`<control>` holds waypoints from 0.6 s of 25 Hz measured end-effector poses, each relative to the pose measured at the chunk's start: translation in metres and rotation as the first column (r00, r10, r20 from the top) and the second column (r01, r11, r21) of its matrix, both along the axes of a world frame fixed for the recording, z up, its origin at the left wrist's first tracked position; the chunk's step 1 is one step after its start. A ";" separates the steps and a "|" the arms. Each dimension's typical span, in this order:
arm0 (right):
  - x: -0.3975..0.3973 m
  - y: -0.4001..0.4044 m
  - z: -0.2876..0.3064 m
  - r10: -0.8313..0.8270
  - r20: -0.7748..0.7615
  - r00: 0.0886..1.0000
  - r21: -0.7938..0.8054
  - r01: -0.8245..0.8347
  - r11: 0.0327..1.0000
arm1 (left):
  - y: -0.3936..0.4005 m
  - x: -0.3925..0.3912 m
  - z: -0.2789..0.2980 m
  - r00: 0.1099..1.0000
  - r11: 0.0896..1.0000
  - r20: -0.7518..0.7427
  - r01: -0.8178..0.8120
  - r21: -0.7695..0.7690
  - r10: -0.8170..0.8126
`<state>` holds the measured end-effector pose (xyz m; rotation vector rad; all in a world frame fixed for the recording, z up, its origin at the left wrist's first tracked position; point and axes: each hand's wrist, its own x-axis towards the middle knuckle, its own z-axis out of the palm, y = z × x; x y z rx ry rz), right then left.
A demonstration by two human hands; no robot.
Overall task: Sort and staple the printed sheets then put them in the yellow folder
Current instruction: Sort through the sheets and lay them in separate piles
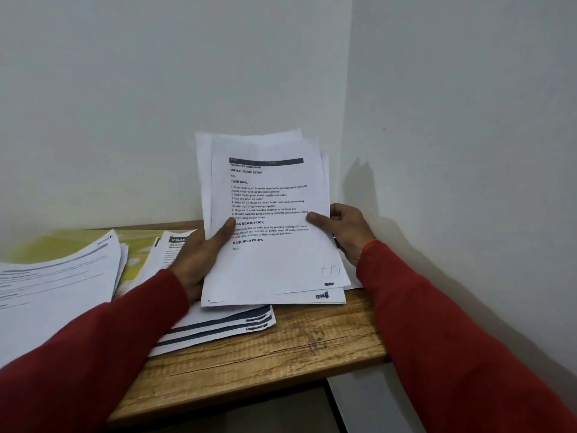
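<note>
I hold a loose bundle of printed sheets nearly upright above the wooden table, its edges uneven. My left hand grips the bundle's left edge, thumb on the front page. My right hand grips the right edge, thumb on the text. The yellow folder lies flat at the back left, mostly covered by paper. No stapler is visible.
A thick pile of printed sheets lies at the left over the folder. More sheets with dark header bars lie flat under the held bundle. The wooden table sits in a corner of white walls; its front edge is near.
</note>
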<state>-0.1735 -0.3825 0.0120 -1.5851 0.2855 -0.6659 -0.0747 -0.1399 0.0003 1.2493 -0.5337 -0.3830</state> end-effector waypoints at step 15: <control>-0.004 -0.040 -0.012 -0.646 -0.588 0.488 -0.765 -0.076 0.639 | 0.019 0.037 -0.005 0.977 0.975 0.017 -0.212 0.072 0.212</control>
